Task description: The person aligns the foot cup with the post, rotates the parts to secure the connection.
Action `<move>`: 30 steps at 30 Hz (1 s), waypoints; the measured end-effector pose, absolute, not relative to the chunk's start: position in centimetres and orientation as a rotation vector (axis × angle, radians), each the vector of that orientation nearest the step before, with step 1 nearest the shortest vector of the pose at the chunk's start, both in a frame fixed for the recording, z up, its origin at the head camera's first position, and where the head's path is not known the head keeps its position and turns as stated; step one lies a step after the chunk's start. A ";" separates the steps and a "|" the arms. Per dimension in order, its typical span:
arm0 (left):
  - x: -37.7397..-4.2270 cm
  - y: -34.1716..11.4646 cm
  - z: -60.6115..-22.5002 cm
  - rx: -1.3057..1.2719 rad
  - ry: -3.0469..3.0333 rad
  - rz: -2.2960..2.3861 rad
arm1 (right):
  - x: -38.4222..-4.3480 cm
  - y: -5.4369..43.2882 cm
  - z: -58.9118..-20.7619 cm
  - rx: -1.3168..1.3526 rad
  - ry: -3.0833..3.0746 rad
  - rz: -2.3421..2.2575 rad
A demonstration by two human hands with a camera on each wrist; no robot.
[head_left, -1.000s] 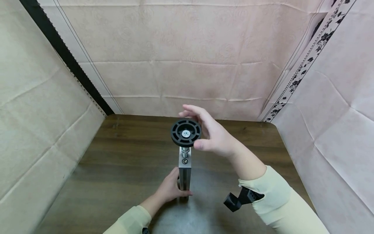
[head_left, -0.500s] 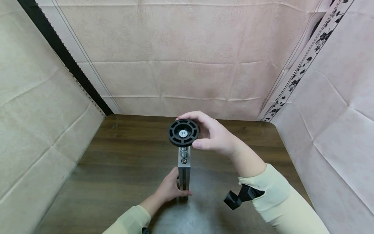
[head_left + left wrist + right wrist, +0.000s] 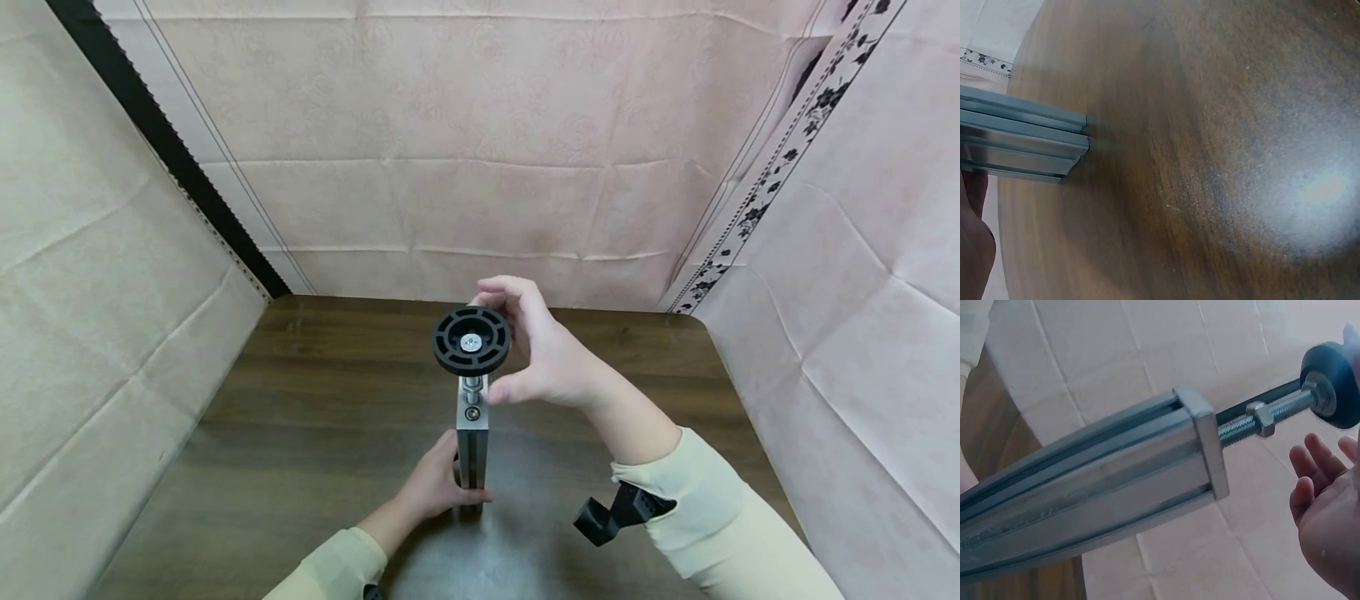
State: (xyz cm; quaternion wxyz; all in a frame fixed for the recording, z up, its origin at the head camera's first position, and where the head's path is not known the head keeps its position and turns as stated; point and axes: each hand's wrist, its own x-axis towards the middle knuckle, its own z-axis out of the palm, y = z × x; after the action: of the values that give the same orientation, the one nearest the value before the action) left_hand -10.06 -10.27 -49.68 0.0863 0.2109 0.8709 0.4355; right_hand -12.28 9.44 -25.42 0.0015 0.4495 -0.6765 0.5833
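A slotted silver aluminium profile [image 3: 472, 454] stands upright in the middle of the head view. My left hand [image 3: 431, 479] grips it low down, the thumb lying across its near side. On top, a round black levelling foot [image 3: 471, 342] sits on a threaded rod [image 3: 1285, 407] that carries a hex nut [image 3: 1262, 420] and rises from the metal end plate [image 3: 1202, 439]. My right hand [image 3: 551, 358] is beside the foot with fingers loosely curved around its far right side; the thumb stands off below the rim, near the rod. In the left wrist view, the profile's lower end meets the tabletop.
The brown wooden table [image 3: 300, 450] has a glossy patch of reflected light near the front. Pale creased cloth [image 3: 480, 125] hangs behind it and along both sides. A black camera mount [image 3: 622, 512] sticks out from the right wrist.
The right fingers moved in round the foot, then loosened, and the thumb dropped from the rim to below it. The foot shifted slightly left. The left hand keeps its grip.
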 end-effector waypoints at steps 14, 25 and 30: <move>-9.8 -10.1 -49.6 0.579 2.580 1.318 | -12.2 10.5 -26.9 1.229 -2.403 1.712; -9.8 -10.1 -49.7 0.572 2.582 1.309 | -11.5 10.8 -30.8 1.175 -2.471 1.586; -9.7 -10.1 -49.6 0.565 2.594 1.310 | -10.8 10.9 -33.8 1.140 -2.448 1.620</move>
State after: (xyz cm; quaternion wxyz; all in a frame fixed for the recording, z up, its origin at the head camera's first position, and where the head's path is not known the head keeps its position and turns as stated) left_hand -9.69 -10.08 -49.60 0.0904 0.1902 0.8726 0.4407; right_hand -10.80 10.86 -33.77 -0.0037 0.3621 -0.7774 0.5144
